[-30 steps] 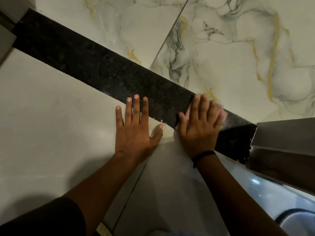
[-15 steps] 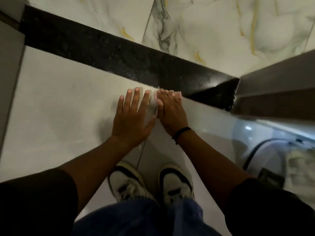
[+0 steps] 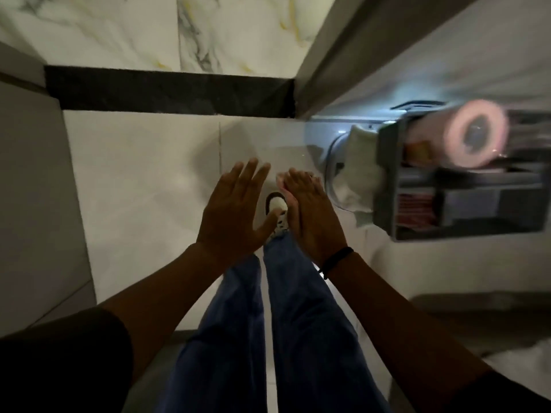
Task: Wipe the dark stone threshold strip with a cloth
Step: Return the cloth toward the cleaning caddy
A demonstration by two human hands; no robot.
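The dark stone threshold strip runs across the upper part of the head view, between veined marble tiles and plain pale tiles. Both of my hands hang in the air well short of it, over my legs. My left hand is flat with its fingers spread and holds nothing. My right hand wears a dark wristband and has its fingers held together. A small pale edge of the cloth pokes out at its fingertips, and the hand hides the rest of the cloth.
A grey door edge ends the strip on the right. To the right sits a grey organiser with a pink roll and a white rag, blurred. My shoe and blue trousers are below the hands.
My hands have come off the strip and the floor and are now raised. The view has pulled back and up, so the strip lies farther away and my legs show.
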